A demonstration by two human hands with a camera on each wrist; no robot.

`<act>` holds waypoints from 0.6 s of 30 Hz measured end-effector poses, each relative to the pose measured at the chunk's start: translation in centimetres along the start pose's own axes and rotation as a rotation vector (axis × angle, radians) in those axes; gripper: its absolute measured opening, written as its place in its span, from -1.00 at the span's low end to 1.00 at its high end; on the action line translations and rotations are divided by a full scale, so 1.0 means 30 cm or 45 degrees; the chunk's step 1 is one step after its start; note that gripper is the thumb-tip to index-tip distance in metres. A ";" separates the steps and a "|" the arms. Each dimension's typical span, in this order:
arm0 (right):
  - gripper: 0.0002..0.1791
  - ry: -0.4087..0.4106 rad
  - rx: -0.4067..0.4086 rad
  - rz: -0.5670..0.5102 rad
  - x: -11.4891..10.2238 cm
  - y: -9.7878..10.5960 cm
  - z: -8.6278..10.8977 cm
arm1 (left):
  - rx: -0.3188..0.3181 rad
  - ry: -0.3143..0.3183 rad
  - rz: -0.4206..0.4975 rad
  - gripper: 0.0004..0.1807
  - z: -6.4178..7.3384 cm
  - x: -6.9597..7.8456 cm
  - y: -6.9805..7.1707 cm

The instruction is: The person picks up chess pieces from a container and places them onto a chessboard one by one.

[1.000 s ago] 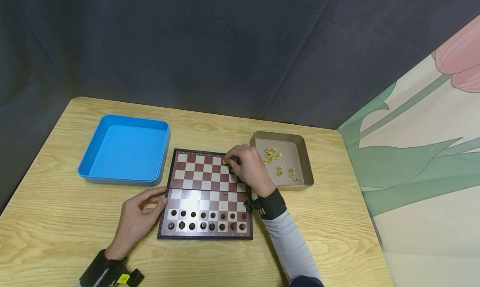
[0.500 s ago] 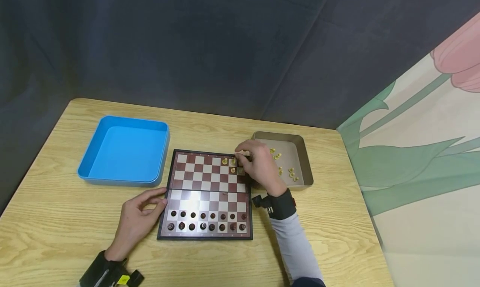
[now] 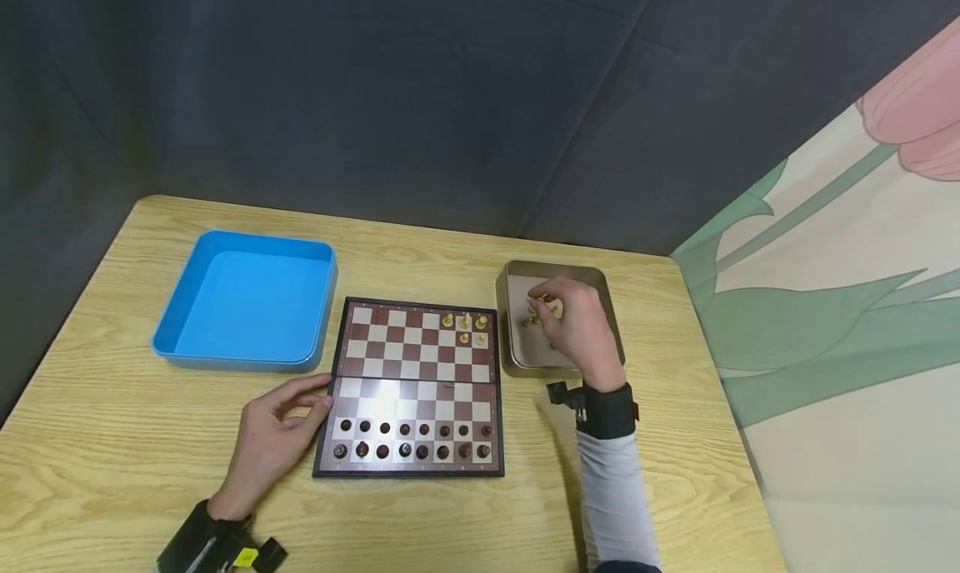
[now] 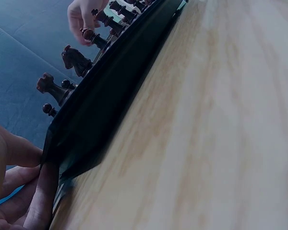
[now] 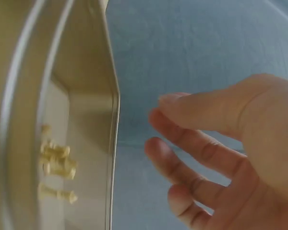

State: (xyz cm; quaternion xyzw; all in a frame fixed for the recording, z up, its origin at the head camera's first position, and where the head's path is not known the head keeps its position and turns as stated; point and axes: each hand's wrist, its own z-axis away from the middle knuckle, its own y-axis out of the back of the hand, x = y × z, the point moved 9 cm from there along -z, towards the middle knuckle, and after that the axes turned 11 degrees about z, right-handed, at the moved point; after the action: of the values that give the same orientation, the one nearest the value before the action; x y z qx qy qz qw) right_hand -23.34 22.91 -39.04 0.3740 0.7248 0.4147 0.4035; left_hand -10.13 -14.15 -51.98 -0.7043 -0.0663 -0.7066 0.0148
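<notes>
A folding chessboard (image 3: 416,390) lies on the table in the head view. My left hand (image 3: 281,431) rests against its left edge, thumb and index fingertips touching the rim; in the left wrist view its fingers (image 4: 43,196) sit at the board's corner. Over the beige tin (image 3: 510,361) hovers my right hand (image 3: 581,327). The right wrist view shows its fingers and thumb bent loosely, with nothing between them. Gold chess pieces (image 5: 57,165) lie inside the tin, partly hidden by the hand in the head view. Several gold chess pieces (image 3: 465,321) stand at the board's far right corner.
Two rows of dark chess pieces (image 3: 405,450) stand along the board's near side. A blue tray (image 3: 247,298) sits at the back left of the wooden table (image 3: 405,523). A dark curtain (image 3: 375,123) hangs behind the table.
My right hand has moved right, from the board's far right corner to over the tin. More gold pieces now show standing at that corner. The left hand has stayed put.
</notes>
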 end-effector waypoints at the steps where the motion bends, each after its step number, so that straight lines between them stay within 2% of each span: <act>1: -0.87 -0.018 -0.018 0.009 0.009 -0.002 0.001 | -0.001 0.007 0.006 -0.61 0.001 -0.001 0.000; 12: -0.87 -0.063 -0.173 0.127 0.051 -0.079 0.009 | -0.001 0.011 -0.013 -0.60 0.000 -0.003 -0.003; 18: -0.91 -0.057 -0.199 0.235 0.051 -0.116 0.009 | 0.003 0.022 -0.019 -0.60 -0.001 -0.006 -0.001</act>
State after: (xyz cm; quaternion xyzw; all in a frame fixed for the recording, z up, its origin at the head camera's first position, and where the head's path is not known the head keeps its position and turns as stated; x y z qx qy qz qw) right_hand -24.42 23.01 -42.69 0.4158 0.6435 0.4969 0.4075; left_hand -10.15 -14.14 -52.15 -0.6977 -0.0721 -0.7127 0.0111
